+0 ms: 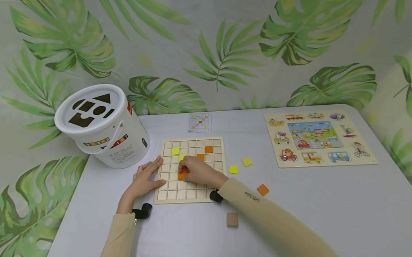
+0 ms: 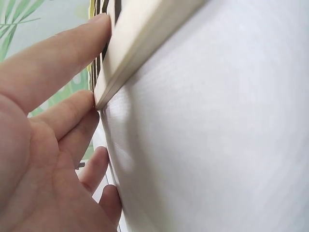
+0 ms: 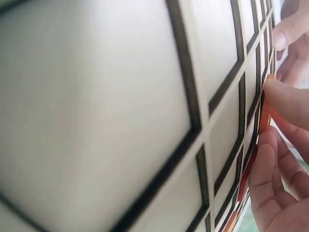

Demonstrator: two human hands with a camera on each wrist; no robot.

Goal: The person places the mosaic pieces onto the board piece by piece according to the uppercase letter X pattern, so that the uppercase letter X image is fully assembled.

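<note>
A square wooden grid board [image 1: 171, 195] lies on the table. My left hand [image 1: 144, 180] rests along its left edge, fingers and thumb stretched out; in the left wrist view the fingertips [image 2: 99, 24] touch the board's side. With thumb and fingers my right hand [image 1: 199, 171] pinches an orange tile [image 1: 181, 176] at a cell left of the middle. The right wrist view shows that orange tile [image 3: 265, 116] between thumb and fingers, against the grid. Yellow tiles [image 1: 175, 151] and orange tiles [image 1: 208, 149] sit in other cells. The right hand covers the board's centre.
Right of the board lie two yellow tiles [image 1: 233, 169], an orange tile [image 1: 263, 189] and a brown block [image 1: 232, 220]. A pattern card [image 1: 200, 122] lies behind it. A white bucket [image 1: 123, 150] stands at left, a picture puzzle [image 1: 320, 138] at right.
</note>
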